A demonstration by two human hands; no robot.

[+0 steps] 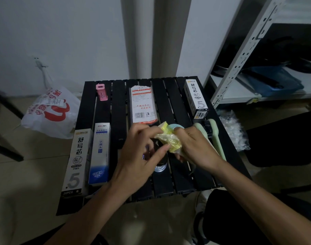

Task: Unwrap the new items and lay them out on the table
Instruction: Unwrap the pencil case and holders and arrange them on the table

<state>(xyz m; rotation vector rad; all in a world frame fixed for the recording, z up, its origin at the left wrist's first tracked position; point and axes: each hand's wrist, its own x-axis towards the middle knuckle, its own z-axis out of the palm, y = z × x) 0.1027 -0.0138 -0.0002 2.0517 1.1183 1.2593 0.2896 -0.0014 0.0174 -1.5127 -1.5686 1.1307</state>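
1. Fingers of the left hand [142,147] and the right hand [192,147] curl round a yellow packet [170,141] in clear wrap, pinching it from both sides above the near middle of the black table [170,96].
2. Just behind the packet sits a pale blue round thing [175,126], partly hidden.
3. Two boxes [77,160] lie side by side at the near left, and a third box [196,99] lies at the far right.
4. A flat packet [143,105] lies at the far middle, and a pink item [101,91] at the far left.
5. Green brushes [215,137] lie just right of the right hand.
6. A white bag [50,112] sits on the floor to the left.
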